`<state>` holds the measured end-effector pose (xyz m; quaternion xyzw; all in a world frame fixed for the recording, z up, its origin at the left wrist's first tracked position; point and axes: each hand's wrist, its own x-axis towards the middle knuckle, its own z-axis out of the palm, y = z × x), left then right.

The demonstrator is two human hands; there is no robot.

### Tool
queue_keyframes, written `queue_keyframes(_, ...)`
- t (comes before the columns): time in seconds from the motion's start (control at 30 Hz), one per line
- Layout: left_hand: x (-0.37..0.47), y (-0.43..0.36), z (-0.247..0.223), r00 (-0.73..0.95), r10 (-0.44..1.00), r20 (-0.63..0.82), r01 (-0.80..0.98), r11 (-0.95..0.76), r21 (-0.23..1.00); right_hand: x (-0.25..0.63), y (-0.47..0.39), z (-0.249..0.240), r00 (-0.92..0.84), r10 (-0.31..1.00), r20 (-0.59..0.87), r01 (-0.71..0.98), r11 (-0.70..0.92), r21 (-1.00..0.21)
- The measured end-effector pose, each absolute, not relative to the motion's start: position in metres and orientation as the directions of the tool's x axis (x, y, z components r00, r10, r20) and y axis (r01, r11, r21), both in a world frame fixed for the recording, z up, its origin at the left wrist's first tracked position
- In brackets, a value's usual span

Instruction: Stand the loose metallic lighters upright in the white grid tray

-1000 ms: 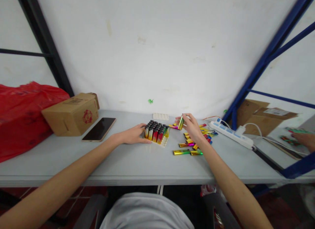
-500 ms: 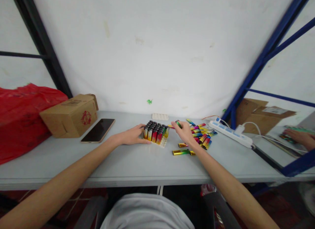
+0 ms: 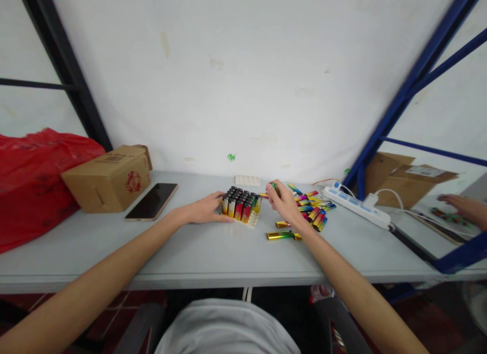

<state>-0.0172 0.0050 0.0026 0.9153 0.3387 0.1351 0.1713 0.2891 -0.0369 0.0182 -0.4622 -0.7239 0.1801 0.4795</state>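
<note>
My left hand wraps the left side of a white slotted tray, thumb along the front and fingers behind. Rows of shiny lighters with black tops stand upright in it; bare slots show at its right front corner. To the right of the tray, just above the table, my right hand is closed on a lighter with a green body; the fingers hide much of it. Loose multicoloured lighters lie in a heap beyond that hand, and a gold-green lighter lies nearer me.
A second white tray sits by the wall. At left are a phone, a cardboard box and a red bag. A power strip lies right, before a blue frame; another person's hand shows beyond it.
My right hand has shifted slightly and its fingers have turned a little upward around the lighter. My left hand and the tray stay put. The other person's hand at far right has lifted.
</note>
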Motion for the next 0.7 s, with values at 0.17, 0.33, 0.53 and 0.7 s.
queue_keyframes(0.17, -0.017, 0.006, 0.001, 0.741, 0.655, 0.15, 0.557, -0.724, 0.408, 0.292, -0.038, 0.025, -0.203, 0.766, 0.61, 0.495, 0.618, -0.611)
queue_keyframes(0.33, -0.019, 0.007, -0.001, 0.733, 0.661, 0.159, 0.565, -0.722, 0.399, 0.292, -0.041, 0.024, -0.313, 0.778, 0.544, 0.514, 0.621, -0.592)
queue_keyframes(0.53, -0.019, 0.005, -0.001, 0.724, 0.669, 0.17, 0.568, -0.717, 0.404, 0.292, -0.034, 0.014, -0.414, 0.741, 0.529, 0.567, 0.664, -0.488)
queue_keyframes(0.7, -0.018, 0.003, 0.001, 0.728, 0.666, 0.159, 0.569, -0.718, 0.401, 0.294, -0.032, 0.016, -0.49, 0.722, 0.488, 0.569, 0.689, -0.448)
